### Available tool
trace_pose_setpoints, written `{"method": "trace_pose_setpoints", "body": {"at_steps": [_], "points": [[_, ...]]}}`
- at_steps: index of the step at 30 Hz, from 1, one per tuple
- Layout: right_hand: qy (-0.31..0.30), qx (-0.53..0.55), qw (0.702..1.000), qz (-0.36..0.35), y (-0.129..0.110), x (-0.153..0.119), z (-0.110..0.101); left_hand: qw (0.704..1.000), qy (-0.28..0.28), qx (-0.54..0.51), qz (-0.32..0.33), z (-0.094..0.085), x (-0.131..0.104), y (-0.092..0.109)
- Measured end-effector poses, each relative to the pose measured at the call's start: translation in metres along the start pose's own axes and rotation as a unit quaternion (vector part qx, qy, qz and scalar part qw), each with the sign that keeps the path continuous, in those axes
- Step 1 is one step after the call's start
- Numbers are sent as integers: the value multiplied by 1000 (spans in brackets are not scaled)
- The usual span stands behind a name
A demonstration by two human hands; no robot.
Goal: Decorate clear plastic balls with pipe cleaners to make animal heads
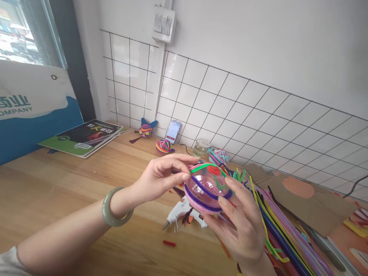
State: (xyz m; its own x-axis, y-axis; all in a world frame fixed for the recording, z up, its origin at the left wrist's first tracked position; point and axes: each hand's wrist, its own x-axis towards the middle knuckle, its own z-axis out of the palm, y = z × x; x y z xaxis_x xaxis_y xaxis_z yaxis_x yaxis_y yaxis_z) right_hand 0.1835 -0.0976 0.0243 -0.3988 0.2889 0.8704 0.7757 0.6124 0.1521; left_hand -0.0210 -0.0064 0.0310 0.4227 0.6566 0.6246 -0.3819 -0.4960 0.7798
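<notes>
My right hand (243,220) grips a clear plastic ball (197,190) from the right and below, above the table. Purple and pink pipe cleaners wrap part of the ball, and a red coil (214,170) shows near its top. With thumb and forefinger, my left hand (163,174) pinches at the ball's left edge, where a green pipe cleaner (204,166) arches over the top. Whether the green strip is fixed there I cannot tell. Below the ball lies a white hot glue gun (181,210), beside a dark tassel (187,217).
Loose pipe cleaners (293,230) cover the right side of the wooden table (94,199). Along the wall stand a decorated ball with blue ears (146,130), a striped ball (163,146), a phone (173,131) and a glass jar (200,148). A magazine (86,136) lies at left.
</notes>
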Motion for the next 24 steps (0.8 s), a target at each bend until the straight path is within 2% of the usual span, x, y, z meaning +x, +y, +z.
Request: {"method": "trace_pose_setpoints", "body": {"at_steps": [13,24], "points": [[17,-13,1000,-16,0,0,1,999,-1,-25,-22,-1,-2,-2],[-8,-34,999,-12,0,-3,3,997,-7,-75,-19,-2,0,-10]]}}
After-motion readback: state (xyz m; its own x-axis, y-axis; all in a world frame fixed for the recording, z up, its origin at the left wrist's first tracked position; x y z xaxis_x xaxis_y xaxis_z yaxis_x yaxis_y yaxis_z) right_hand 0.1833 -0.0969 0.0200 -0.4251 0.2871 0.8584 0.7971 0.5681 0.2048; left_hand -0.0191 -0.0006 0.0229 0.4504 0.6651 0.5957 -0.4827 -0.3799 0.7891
